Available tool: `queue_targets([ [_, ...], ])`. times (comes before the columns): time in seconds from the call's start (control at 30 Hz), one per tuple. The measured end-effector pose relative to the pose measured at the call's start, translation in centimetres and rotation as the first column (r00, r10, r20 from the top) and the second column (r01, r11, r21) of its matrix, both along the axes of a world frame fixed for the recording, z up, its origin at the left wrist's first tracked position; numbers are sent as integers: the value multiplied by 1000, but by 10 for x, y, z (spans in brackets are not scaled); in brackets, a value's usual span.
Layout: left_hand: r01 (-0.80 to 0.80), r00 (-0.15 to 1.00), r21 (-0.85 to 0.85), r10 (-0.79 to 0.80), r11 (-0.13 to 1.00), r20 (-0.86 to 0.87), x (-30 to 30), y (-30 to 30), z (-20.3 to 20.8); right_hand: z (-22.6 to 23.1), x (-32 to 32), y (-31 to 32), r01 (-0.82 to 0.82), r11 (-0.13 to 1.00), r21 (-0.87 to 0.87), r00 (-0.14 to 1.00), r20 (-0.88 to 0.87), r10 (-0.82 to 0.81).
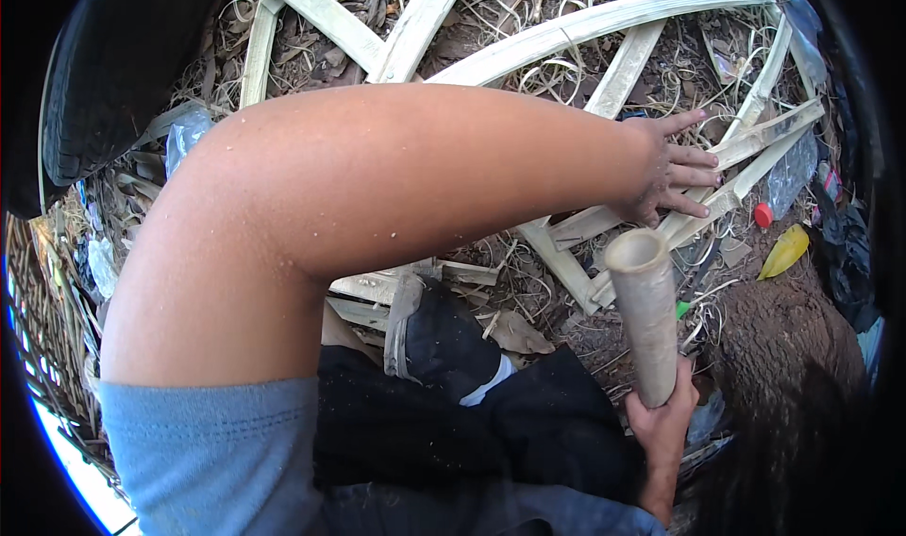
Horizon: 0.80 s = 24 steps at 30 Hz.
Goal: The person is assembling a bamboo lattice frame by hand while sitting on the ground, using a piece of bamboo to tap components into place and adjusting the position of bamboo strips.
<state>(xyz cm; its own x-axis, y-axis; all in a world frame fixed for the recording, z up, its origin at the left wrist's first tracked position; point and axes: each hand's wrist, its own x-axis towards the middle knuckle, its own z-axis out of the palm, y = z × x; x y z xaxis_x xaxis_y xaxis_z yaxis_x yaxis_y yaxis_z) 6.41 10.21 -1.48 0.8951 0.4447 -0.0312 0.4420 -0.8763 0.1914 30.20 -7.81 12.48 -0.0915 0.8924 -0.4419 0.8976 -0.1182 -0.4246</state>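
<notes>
My left arm stretches across the view, and my left hand [675, 170] is at the right with its fingers spread apart over pale split-wood strips [746, 147]. Nothing shows in its grasp; whether the fingertips touch the strips I cannot tell. Lower down, my right hand [663, 411] is wrapped round the bottom of a pale hollow tube [646, 319]. The tube stands nearly upright, its round open end just below my left hand. Behind the tube, a small bright green piece [681, 309] is partly hidden.
Several long strips [604, 19] lie crossed over soil, dry leaves and thin shavings. A clear plastic bottle [791, 177] with a red cap and a yellow leaf [783, 253] lie at the right, near a brown mound [783, 338]. A dark tire [104, 102] stands upper left, woven slats [42, 338] below.
</notes>
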Motion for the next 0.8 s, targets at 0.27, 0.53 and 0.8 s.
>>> queue_targets([
  [0.27,-137,959,-94,156,986,237,-38,0,58,11,21,5,86,996,11,996,-22,-86],
  [0.53,-404,856,-459,504,791,116,-97,-92,74,0,14,18,50,989,-137,989,-131,-68],
  [0.8,-491,780,-421,600,763,178,-74,-106,42,-14,16,9,32,985,-167,984,-166,-60],
])
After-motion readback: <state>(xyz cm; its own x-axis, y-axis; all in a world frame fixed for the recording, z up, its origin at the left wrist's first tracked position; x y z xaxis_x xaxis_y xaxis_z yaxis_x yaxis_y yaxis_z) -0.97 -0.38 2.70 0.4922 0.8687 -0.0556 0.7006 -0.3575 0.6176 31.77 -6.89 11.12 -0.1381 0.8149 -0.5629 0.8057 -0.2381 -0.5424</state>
